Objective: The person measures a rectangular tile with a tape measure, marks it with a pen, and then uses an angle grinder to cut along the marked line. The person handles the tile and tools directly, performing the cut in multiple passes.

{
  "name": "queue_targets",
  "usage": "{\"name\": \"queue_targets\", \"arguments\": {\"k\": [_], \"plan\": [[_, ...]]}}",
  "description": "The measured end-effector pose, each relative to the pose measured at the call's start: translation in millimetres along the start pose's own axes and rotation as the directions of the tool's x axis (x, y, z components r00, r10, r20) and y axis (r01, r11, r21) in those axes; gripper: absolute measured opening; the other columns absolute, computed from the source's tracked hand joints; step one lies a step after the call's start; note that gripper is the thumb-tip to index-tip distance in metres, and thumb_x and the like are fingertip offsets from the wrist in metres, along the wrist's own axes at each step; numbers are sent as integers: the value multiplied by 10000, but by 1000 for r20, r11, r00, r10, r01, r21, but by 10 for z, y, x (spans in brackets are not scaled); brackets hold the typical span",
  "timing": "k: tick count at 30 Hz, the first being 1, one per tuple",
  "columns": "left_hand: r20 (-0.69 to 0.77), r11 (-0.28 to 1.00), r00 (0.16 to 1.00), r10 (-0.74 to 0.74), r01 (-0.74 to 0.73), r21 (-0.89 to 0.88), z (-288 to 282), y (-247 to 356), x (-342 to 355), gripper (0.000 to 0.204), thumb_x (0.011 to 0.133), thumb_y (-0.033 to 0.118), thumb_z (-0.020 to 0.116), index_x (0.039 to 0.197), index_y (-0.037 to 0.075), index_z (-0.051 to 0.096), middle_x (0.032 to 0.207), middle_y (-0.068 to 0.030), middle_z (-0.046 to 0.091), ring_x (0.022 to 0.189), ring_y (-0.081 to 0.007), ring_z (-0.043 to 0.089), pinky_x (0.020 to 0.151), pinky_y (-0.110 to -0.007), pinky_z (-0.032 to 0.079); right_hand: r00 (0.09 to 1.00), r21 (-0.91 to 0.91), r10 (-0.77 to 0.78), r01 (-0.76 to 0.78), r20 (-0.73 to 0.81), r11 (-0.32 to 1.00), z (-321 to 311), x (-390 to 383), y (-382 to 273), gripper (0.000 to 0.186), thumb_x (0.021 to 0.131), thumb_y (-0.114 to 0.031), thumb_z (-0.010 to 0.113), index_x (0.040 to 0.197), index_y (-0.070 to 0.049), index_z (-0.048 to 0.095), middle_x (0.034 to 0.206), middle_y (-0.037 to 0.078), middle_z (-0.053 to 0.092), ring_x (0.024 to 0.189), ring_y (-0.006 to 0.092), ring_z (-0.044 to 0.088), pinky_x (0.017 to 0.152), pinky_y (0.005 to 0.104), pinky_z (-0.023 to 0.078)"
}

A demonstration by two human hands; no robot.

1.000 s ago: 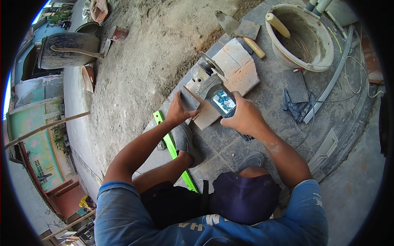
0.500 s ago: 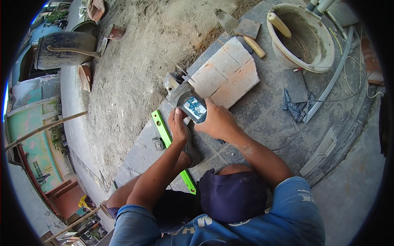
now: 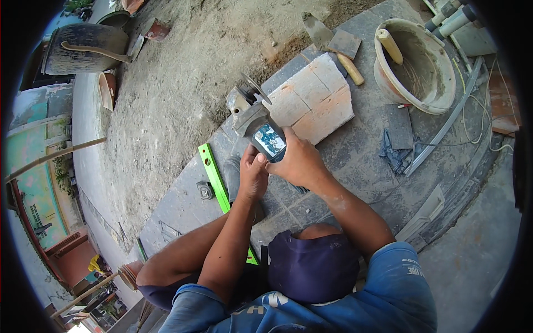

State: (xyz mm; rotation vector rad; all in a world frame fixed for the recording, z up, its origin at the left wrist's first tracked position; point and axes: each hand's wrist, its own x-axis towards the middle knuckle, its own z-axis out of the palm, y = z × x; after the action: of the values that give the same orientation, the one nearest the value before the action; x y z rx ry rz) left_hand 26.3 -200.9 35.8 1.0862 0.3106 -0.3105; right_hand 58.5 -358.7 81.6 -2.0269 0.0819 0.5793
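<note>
An angle grinder (image 3: 254,119) with a blue-and-white label is in both my hands, its disc (image 3: 256,89) at the far end over the near-left edge of a pale slab. My right hand (image 3: 304,160) wraps round the grinder's body from the right. My left hand (image 3: 254,176) closes on its near end from below, thumb up; some of its fingers are hidden. The slab (image 3: 311,100), whitish with orange stains and dark straight lines across it, lies on the grey tiles. Left of my left hand are a bright green spirit level (image 3: 214,176) and a tape measure (image 3: 205,190).
A trowel (image 3: 351,69) and a small grey tile piece (image 3: 345,43) lie beyond the slab. To the right stand a mortar-stained bucket (image 3: 383,80), a dark tile offcut (image 3: 398,126) and a metal strip (image 3: 444,130). Sandy ground (image 3: 166,100) borders the tiles; a dark barrel (image 3: 83,50) is far left.
The grinder has tilted slightly and its disc now shows more of its face. My left hand has shifted right and curled in closer under the grinder. The view has turned a little.
</note>
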Motion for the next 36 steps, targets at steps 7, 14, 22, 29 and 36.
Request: {"name": "queue_targets", "arguments": {"k": [7, 14, 22, 29, 36], "plan": [[-291, 970, 954, 68, 5, 245, 47, 242, 199, 484, 863, 269, 778, 1163, 18, 494, 1078, -106, 627, 901, -182, 641, 825, -342, 546, 999, -36, -32, 32, -14, 999, 274, 39, -13, 604, 701, -267, 786, 1144, 18, 490, 957, 265, 685, 937, 444, 683, 820, 501, 551], [-313, 938, 927, 208, -98, 333, -199, 92, 312, 473, 889, 286, 734, 1240, 41, 535, 1025, -64, 647, 874, -159, 652, 777, -312, 545, 998, -100, -55, 58, 37, 993, 346, 79, -22, 615, 692, -230, 782, 1166, 29, 488, 975, 262, 690, 955, 431, 689, 838, 485, 559], [-369, 928, 877, 307, -190, 321, -132, 43, 366, 390, 927, 287, 672, 1211, 46, 556, 987, -60, 658, 828, -144, 658, 731, -290, 545, 996, -63, -20, 25, 84, 998, 356, 131, -20, 684, 685, -247, 781, 1239, 29, 490, 1007, 287, 683, 977, 456, 670, 864, 507, 533], [-344, 950, 905, 250, -161, 266, -236, 40, 384, 450, 923, 254, 708, 1237, 28, 478, 1031, -89, 636, 865, -156, 637, 759, -289, 540, 995, -64, -18, 24, 103, 998, 356, 137, -23, 741, 682, -255, 786, 1284, 49, 481, 1069, 294, 672, 1034, 445, 657, 908, 489, 522], [-395, 933, 867, 303, -186, 308, -201, 58, 416, 341, 915, 245, 695, 1144, 30, 564, 918, -60, 676, 723, -127, 664, 637, -264, 556, 996, -58, -19, 24, 87, 998, 391, 149, -27, 729, 680, -259, 787, 1267, 54, 488, 1064, 293, 674, 1028, 442, 663, 906, 488, 524]]}}
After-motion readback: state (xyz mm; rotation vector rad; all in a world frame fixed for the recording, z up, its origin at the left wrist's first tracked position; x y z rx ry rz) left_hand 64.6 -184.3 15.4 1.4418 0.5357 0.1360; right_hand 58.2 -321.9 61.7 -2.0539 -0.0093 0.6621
